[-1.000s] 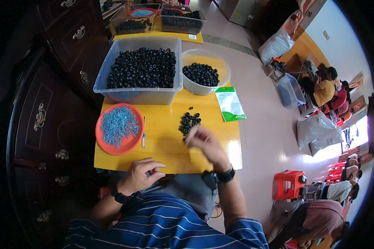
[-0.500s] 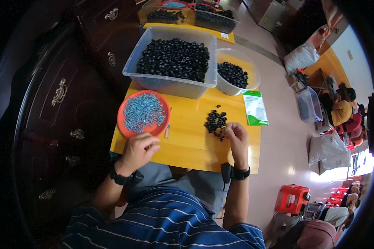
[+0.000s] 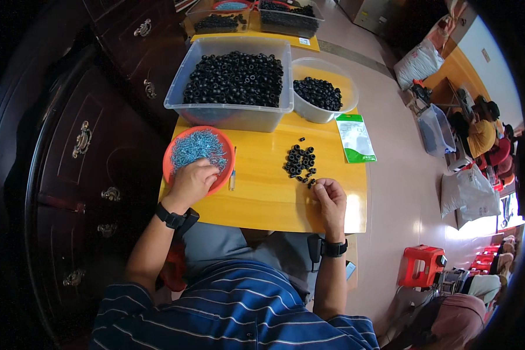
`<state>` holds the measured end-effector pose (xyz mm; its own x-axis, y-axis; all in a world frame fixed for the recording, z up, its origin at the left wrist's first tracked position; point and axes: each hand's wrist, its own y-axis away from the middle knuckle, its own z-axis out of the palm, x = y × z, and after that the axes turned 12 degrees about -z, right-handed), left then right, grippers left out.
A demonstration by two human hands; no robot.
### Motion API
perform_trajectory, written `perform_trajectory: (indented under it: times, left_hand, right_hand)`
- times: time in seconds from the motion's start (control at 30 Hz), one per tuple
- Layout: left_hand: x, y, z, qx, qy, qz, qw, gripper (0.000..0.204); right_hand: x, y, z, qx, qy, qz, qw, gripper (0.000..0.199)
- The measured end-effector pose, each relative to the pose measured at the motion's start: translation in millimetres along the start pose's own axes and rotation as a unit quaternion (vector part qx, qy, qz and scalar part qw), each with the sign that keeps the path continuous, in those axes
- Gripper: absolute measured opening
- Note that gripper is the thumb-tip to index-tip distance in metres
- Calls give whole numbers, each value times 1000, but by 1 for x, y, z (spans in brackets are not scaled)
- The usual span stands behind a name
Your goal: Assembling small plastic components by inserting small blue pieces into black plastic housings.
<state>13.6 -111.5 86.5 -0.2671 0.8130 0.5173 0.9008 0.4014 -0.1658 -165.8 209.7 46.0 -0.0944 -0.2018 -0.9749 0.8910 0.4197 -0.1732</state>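
Note:
My left hand [image 3: 192, 182] is over the near side of a red round dish [image 3: 168, 153] heaped with small silvery-blue screws [image 3: 195, 146]. Its fingers are curled together at the pile, and what they pinch is hidden. On the yellow table, my right hand [image 3: 331, 201] is at the near edge of a loose cluster of small black rings [image 3: 298, 160]. Thumb and forefinger pinch one small black ring [image 3: 312, 182] there. A thin pen-like stick [image 3: 233, 179] lies beside the dish.
Behind the dish stands a large clear bin [image 3: 233, 119] full of black rings, next to a round tub [image 3: 315, 114] holding more. A green-and-white packet [image 3: 356, 139] lies at the table's right edge. Dark drawers [image 3: 81, 175] line the left; a red stool [image 3: 423, 265] stands right.
My left hand has moved forward from the dish's near rim onto the screws. My right hand stays by the black rings, its fingertips slightly lower and now close on one ring. The view has shifted slightly.

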Motion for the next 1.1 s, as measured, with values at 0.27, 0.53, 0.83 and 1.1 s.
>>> perform_trajectory:
  times: [0.27, 0.53, 0.83, 1.1]
  left_hand:
    - [-1, 0, 0, 9, 4, 7, 1000, 6]
    - [-1, -6, -3, -17, -46, -4, 999, 4]
    - [-2, -1, -1, 4, -65, -10, 998, 6]
    - [-2, 1, 1, 3, -102, -41, 994, 6]
  right_hand:
    - [-4, 0, 2, 6, 12, 0, 1000, 6]
    - [-2, 2, 1, 5, -3, -8, 1000, 6]
    - [-12, -13, -2, -33, 56, 46, 997, 11]
    - [-28, -40, 31, -113, 405, -142, 896, 16]
